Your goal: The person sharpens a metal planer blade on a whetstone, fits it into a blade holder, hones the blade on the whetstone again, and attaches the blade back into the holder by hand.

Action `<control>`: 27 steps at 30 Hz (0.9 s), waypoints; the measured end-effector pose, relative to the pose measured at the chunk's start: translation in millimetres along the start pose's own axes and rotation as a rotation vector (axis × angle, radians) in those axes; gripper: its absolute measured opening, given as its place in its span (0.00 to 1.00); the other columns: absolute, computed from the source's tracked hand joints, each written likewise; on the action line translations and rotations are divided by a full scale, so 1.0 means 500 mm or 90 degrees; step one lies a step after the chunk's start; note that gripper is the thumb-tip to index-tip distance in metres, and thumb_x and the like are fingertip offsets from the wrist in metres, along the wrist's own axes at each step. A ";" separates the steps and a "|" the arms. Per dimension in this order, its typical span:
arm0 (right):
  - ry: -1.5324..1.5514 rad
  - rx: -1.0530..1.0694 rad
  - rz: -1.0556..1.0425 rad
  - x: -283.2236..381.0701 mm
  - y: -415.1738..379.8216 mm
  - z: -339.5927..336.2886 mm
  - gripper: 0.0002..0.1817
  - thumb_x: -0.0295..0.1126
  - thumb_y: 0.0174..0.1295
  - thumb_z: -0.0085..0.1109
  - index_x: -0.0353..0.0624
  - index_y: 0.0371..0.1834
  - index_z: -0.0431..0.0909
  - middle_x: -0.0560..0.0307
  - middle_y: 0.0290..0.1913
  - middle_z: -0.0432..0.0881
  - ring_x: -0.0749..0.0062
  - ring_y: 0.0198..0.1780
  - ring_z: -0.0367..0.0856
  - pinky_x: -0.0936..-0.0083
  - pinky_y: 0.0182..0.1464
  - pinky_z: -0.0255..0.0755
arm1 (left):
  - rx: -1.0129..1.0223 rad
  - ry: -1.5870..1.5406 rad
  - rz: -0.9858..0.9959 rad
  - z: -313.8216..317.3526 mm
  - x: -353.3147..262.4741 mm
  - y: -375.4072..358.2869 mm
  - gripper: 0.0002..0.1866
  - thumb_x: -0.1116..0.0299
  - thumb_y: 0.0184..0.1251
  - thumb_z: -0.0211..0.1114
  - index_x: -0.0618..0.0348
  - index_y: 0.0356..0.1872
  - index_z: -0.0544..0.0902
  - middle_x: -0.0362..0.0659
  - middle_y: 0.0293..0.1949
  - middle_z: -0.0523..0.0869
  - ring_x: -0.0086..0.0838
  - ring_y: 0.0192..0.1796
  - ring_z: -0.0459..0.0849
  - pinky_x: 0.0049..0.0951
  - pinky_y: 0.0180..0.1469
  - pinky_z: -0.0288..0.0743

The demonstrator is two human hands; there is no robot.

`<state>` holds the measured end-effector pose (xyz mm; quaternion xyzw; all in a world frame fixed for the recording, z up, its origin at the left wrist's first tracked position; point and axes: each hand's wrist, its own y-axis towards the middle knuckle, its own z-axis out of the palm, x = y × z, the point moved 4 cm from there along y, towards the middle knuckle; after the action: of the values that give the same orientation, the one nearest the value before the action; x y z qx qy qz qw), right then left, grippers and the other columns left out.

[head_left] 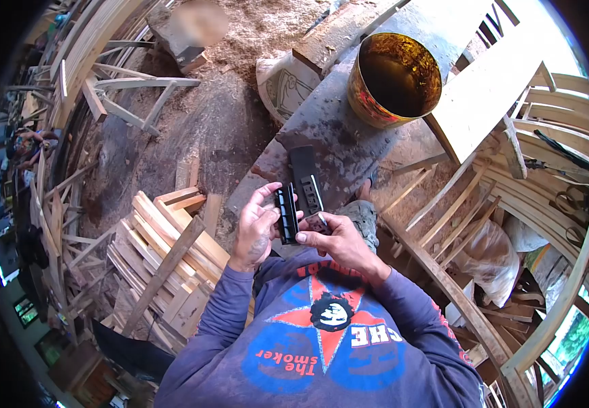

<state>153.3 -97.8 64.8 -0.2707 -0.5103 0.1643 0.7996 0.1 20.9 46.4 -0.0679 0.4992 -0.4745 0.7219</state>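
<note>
In the head view, the left hand (257, 231) is closed on a black slotted holder (286, 214), thumb and fingers gripping its left side, above the wet grey bench (355, 146). The right hand (340, 243) has its thumb and fingers drawn close together at the holder's lower right end, around a small dark piece (316, 224). Just right of the holder is a dark strip (309, 194) with square openings. A patterned round tin (376, 117) containing dark liquid stands farther up the bench.
</note>
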 end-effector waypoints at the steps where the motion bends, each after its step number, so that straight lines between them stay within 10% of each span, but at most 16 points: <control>1: -0.032 0.018 0.008 -0.001 0.002 0.004 0.14 0.39 0.71 0.74 0.43 0.52 0.90 0.71 0.36 0.86 0.89 0.32 0.73 0.82 0.33 0.67 | 0.007 0.004 0.002 0.001 -0.001 0.000 0.29 0.73 0.79 0.57 0.62 0.77 0.61 0.58 0.65 0.83 0.44 0.57 0.92 0.40 0.56 0.92; 11: -0.006 0.005 0.015 -0.017 0.014 -0.005 0.16 0.38 0.69 0.76 0.37 0.51 0.91 0.67 0.30 0.84 0.86 0.28 0.77 0.82 0.31 0.70 | -0.002 0.016 0.040 -0.002 -0.003 -0.006 0.31 0.73 0.80 0.58 0.61 0.79 0.58 0.65 0.70 0.78 0.53 0.62 0.89 0.46 0.60 0.90; 17: -0.017 -0.076 0.004 -0.033 0.021 -0.010 0.16 0.39 0.69 0.75 0.37 0.50 0.91 0.64 0.32 0.87 0.83 0.29 0.78 0.79 0.33 0.74 | -0.055 0.052 0.015 -0.022 0.022 0.001 0.27 0.74 0.81 0.55 0.67 0.77 0.62 0.55 0.65 0.83 0.41 0.60 0.90 0.38 0.58 0.91; 19: -0.202 -0.248 -0.160 -0.024 0.028 -0.028 0.16 0.40 0.69 0.76 0.37 0.49 0.91 0.59 0.34 0.89 0.79 0.31 0.82 0.75 0.36 0.78 | -0.110 0.154 0.097 -0.035 0.023 0.002 0.23 0.71 0.82 0.54 0.65 0.74 0.68 0.43 0.55 0.88 0.15 0.44 0.87 0.17 0.39 0.82; 21: -0.427 -0.366 -0.243 -0.019 0.050 -0.054 0.18 0.40 0.64 0.76 0.35 0.45 0.89 0.41 0.41 0.89 0.46 0.41 0.89 0.59 0.44 0.81 | -0.132 0.162 0.111 -0.040 0.023 0.001 0.23 0.71 0.83 0.54 0.64 0.74 0.70 0.42 0.55 0.88 0.13 0.42 0.84 0.14 0.37 0.77; 27: -0.462 -0.378 -0.165 -0.035 0.104 -0.080 0.22 0.40 0.61 0.77 0.34 0.50 0.87 0.37 0.43 0.90 0.42 0.45 0.90 0.57 0.46 0.82 | -0.154 0.198 0.116 -0.051 0.019 0.007 0.21 0.73 0.82 0.53 0.64 0.72 0.71 0.41 0.55 0.88 0.10 0.38 0.80 0.13 0.34 0.70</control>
<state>182.7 -76.2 7.8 -0.3464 -0.8105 -0.0058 0.4724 -17.2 25.2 25.4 -0.0349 0.6619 -0.3486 0.6627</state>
